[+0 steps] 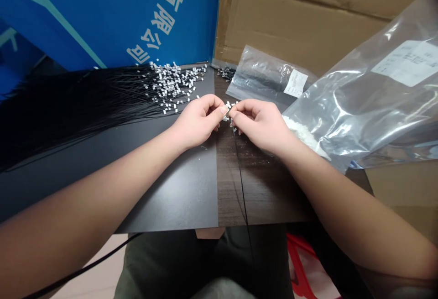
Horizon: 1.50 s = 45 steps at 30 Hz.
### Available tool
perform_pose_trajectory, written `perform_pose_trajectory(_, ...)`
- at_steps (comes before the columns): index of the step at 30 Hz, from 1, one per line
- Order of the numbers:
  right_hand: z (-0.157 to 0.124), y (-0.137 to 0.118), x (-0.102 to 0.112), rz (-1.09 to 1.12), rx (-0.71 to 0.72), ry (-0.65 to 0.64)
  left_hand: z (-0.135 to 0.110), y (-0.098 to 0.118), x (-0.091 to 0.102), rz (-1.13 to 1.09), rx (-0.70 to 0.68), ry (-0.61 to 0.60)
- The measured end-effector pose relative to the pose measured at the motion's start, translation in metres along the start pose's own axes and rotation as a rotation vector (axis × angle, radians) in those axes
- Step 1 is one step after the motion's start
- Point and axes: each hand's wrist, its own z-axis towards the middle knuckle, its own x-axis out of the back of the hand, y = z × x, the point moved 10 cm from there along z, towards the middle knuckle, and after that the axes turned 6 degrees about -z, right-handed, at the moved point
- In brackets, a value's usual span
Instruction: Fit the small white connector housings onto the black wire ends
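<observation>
White characters 有限公司 on the blue carton; print on the small bag's label and large bag's label illegible

Tiny white connector w/ thin black wire — pinched up, wire trailing toward camera.

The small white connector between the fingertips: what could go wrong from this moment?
1. The white connector is tiny and pinched only by fingertips of the left hand and right hand; it may slip and drop.
2. The thin black wire below it runs over the table edge toward the lap; it could snag or get pulled.
3. The wire pile lies close beside the left hand; a careless move might tangle it.
</observation>
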Motion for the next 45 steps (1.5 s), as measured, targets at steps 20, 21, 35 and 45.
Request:
perform_pose_trajectory(20, -0.011, 0.02, -0.047, 0.86, -0.464, -0.405, -0.003, 0.011, 0.002, -0.012, -0.15, 0.014)
perform_pose_trajectory(21, -0.011, 0.02, -0.048, 0.873, -0.468, -0.414, -0.003, 0.012, 0.001, -0.011, -0.153, 0.013)
perform_pose_trajectory(35, -0.013, 0.022, -0.047, 0.85, -0.482, -0.381, -0.004, 0.015, 0.0, 0.024, -0.16, -0.002)
perform_pose_trajectory(45, -0.004, 0.015, -0.022, 0.491, -0.281, -0.157, -0.004, 0.012, 0.001, 0.054, -0.136, 0.018)
